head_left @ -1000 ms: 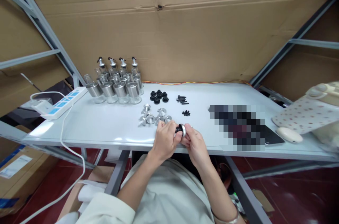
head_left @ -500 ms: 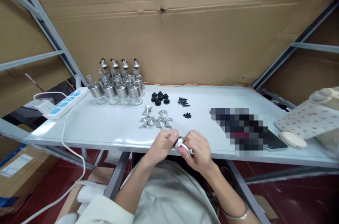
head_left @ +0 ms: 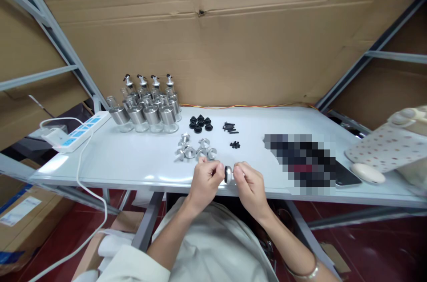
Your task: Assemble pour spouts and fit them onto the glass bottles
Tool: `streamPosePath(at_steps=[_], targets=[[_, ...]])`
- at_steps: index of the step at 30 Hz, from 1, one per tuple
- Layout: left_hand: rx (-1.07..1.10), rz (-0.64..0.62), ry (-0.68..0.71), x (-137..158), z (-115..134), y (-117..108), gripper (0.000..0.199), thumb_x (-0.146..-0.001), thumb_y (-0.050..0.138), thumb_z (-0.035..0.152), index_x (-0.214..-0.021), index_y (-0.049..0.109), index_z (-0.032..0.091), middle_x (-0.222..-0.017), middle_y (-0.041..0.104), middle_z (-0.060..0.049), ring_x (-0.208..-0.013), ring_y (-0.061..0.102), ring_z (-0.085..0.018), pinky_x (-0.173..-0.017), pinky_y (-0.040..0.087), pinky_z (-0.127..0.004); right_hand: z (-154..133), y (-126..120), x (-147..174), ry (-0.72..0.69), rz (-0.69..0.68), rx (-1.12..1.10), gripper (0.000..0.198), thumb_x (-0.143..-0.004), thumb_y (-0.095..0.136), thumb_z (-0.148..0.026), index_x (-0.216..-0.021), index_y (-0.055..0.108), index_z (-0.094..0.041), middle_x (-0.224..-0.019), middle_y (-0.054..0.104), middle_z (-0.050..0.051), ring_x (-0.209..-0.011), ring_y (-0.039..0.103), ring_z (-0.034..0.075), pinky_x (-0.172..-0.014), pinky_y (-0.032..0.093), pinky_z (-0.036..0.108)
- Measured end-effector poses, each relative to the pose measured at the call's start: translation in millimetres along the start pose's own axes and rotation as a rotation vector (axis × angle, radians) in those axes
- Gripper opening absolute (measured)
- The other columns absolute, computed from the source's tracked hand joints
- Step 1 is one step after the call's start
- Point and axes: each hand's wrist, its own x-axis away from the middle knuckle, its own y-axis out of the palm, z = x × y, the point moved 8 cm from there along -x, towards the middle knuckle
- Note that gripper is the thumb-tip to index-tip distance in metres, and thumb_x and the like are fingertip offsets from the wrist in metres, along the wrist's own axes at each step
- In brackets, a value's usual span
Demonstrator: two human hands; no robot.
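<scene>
Between my hands, at the table's front edge, is a bottle pourer top [head_left: 228, 175], a silver metal piece with a black ring on its left side. My left hand [head_left: 206, 180] is closed at the black side, its grip hiding what lies beyond. Closed round the silver spout side is my right hand [head_left: 250, 187]. Just past my left hand lie several silver pourer tops [head_left: 190, 152]. Farther back are ribbed black stoppers [head_left: 198, 129], thin black pieces [head_left: 229, 127] and a cluster of tiny black parts [head_left: 235, 144].
Glass bottles with steel sleeves [head_left: 152, 115] stand at the back left, the rear ones topped with pourers. A power strip [head_left: 82, 133] with a white cable is at far left. Right are a phone-like dark slab [head_left: 347, 175], a white oval case [head_left: 367, 173] and a dotted container [head_left: 383, 146].
The pourer top has turned from slanting toward me to lying level between my hands. My right hand has rotated, its thumb now on top, and both hands still grip the piece.
</scene>
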Motion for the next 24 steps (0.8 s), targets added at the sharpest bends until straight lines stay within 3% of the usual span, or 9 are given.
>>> streamPosePath(at_steps=[5, 12, 17, 24], targets=[[-0.136, 0.083, 0.115, 0, 10, -7, 0.039, -0.088, 0.031, 0.031, -0.052, 0.022, 0.019, -0.046, 0.028, 0.005, -0.050, 0.026, -0.011, -0.069, 0.030, -0.031, 24, 15, 4, 0.483, -0.105, -0.364, 0.048, -0.085, 0.042, -0.057, -0.055, 0.027, -0.022, -0.051, 0.023, -0.006, -0.047, 0.021, 0.009, -0.044, 0.021, 0.024], [-0.337, 0.126, 0.267, 0, 20, -6, 0.032, -0.091, 0.029, 0.031, -0.062, 0.039, 0.020, -0.057, 0.047, 0.002, -0.056, 0.039, -0.014, -0.076, 0.030, -0.034, 26, 34, 3, 0.804, -0.136, -0.785, 0.052, -0.070, 0.059, -0.056, -0.054, 0.023, -0.024, -0.049, 0.010, -0.011, -0.044, 0.009, 0.005, -0.041, 0.010, 0.022], [-0.207, 0.112, 0.296, 3, 12, 2, 0.027, -0.091, 0.026, 0.033, -0.076, 0.044, 0.020, -0.072, 0.056, -0.004, -0.065, 0.043, -0.018, -0.074, 0.034, -0.034, 28, 34, 1, 0.776, -0.142, -0.694, 0.055, -0.069, 0.059, -0.061, -0.051, 0.022, -0.024, -0.047, 0.013, -0.010, -0.043, 0.011, 0.005, -0.040, 0.010, 0.022], [-0.021, 0.124, 0.096, 2, 0, -5, 0.035, -0.090, 0.026, 0.035, -0.058, 0.029, 0.021, -0.054, 0.038, 0.001, -0.059, 0.034, -0.016, -0.069, 0.033, -0.032, 8, 26, 3, 0.432, -0.072, -0.457, 0.051, -0.085, 0.040, -0.062, -0.055, 0.030, -0.022, -0.050, 0.025, -0.006, -0.046, 0.023, 0.008, -0.043, 0.022, 0.024]])
